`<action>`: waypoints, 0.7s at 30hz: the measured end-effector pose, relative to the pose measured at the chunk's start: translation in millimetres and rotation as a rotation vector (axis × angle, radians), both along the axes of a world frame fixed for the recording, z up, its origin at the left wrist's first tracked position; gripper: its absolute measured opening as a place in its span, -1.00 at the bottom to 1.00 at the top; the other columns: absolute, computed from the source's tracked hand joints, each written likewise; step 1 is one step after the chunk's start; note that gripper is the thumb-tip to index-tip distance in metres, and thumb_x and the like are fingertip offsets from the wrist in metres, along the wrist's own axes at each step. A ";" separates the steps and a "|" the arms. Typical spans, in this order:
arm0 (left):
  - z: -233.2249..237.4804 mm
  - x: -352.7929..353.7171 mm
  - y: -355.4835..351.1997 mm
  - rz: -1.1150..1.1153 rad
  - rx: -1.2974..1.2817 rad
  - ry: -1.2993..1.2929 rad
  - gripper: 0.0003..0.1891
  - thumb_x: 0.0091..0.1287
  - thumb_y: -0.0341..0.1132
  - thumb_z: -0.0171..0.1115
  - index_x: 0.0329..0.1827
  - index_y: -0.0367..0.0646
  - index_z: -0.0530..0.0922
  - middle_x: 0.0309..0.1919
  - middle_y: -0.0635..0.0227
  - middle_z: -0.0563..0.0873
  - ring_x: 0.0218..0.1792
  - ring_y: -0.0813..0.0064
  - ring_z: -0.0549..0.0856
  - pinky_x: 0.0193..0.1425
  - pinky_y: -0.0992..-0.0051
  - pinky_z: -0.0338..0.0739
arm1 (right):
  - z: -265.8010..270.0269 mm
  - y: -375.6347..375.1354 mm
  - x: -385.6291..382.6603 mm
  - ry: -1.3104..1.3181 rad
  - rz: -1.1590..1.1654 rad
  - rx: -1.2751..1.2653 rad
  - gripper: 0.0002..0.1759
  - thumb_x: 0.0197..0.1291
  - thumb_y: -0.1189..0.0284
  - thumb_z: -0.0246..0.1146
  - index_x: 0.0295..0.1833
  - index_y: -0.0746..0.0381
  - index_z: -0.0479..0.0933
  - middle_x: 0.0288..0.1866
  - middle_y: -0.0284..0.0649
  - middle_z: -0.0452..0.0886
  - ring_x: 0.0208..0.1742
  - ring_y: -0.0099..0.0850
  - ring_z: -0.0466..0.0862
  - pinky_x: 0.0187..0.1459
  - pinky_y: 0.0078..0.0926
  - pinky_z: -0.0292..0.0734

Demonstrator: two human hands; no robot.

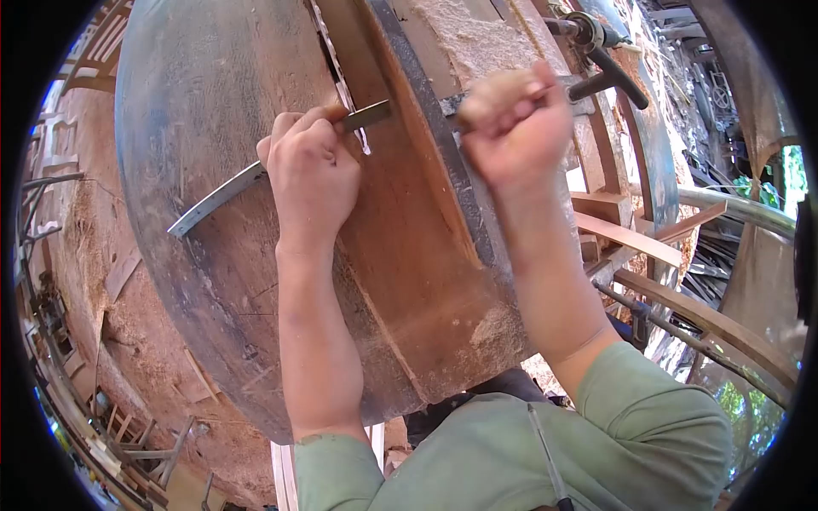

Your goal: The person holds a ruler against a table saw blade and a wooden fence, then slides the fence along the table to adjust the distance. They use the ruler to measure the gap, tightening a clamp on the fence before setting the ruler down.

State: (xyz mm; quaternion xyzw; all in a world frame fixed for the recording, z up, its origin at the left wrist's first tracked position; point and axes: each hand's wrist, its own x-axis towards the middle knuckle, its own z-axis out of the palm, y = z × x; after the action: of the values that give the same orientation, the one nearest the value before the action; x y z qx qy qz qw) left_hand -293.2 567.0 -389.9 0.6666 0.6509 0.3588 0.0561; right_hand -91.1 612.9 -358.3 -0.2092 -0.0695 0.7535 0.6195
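Observation:
My left hand (311,175) is closed around a flat metal strip (220,198) that lies slantwise over the wooden workbench top (213,94). One end of the strip pokes out past my fingers over a long recess (417,298) in the wood. Touching or close to that end is a narrow pale strip with a jagged edge (334,60). My right hand (515,123) is a fist, blurred by motion, above a dark straight bar (426,111) along the recess. Whatever it holds, if anything, is hidden.
At the upper right sits a metal clamp (588,34) with a T-shaped handle (609,77). Sawdust (477,43) lies on the wood. Wooden frame pieces (630,238) and a metal pipe (733,209) stand to the right. Sawdust and wood scraps cover the floor (111,324) at left.

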 end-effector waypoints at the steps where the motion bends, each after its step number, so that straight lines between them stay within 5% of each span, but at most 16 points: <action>1: -0.5 0.1 -0.4 0.004 0.002 0.006 -0.88 0.21 -0.56 0.23 -0.38 -0.21 0.73 -0.14 0.43 0.85 -0.11 0.30 0.69 0.07 0.32 0.40 | -3.0 -6.3 -6.8 -0.014 0.035 0.034 -0.55 0.52 0.23 0.06 -0.52 0.06 0.34 -0.63 -0.47 0.19 -0.59 -0.54 0.19 -0.53 -0.48 0.13; 10: 2.7 1.6 -1.5 0.021 -0.036 0.010 -0.87 0.28 -0.55 0.23 -0.37 -0.21 0.73 -0.13 0.43 0.85 -0.10 0.30 0.68 0.10 0.33 0.41 | 2.8 31.3 0.5 0.162 -0.125 -0.067 -0.57 0.39 0.24 0.04 -0.61 0.01 0.26 -0.68 -0.50 0.10 -0.65 -0.54 0.08 -0.57 -0.47 -0.02; 13: 2.7 3.4 -1.4 0.028 -0.006 0.015 -0.86 0.31 -0.55 0.23 -0.37 -0.22 0.73 -0.11 0.41 0.85 -0.10 0.30 0.68 0.11 0.32 0.41 | -0.4 25.1 -26.6 0.017 -0.113 -0.116 -0.57 0.36 0.24 0.04 -0.61 0.00 0.22 -0.68 -0.50 0.08 -0.64 -0.54 0.07 -0.56 -0.47 -0.04; 19: 3.3 3.4 -1.3 0.027 -0.024 0.030 -0.88 0.30 -0.56 0.25 -0.37 -0.23 0.73 -0.09 0.41 0.86 -0.08 0.30 0.69 0.11 0.32 0.42 | 5.5 29.1 -17.4 0.162 -0.228 -0.173 -0.59 0.37 0.25 0.04 -0.59 0.00 0.19 -0.68 -0.50 0.04 -0.64 -0.52 0.02 -0.56 -0.46 -0.05; 21: 1.0 1.7 -1.4 0.018 -0.013 0.020 -0.88 0.30 -0.56 0.25 -0.37 -0.23 0.73 -0.09 0.41 0.86 -0.08 0.30 0.69 0.11 0.32 0.42 | 7.5 18.1 -30.6 -0.008 -0.206 -0.197 -0.59 0.37 0.24 0.04 -0.58 -0.01 0.19 -0.68 -0.52 0.06 -0.65 -0.53 0.05 -0.56 -0.46 -0.03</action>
State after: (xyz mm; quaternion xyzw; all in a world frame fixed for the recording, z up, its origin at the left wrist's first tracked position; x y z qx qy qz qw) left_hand -291.5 565.6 -388.9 0.6639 0.6599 0.3481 0.0508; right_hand -121.7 630.9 -350.8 -0.2781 0.0241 0.6881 0.6698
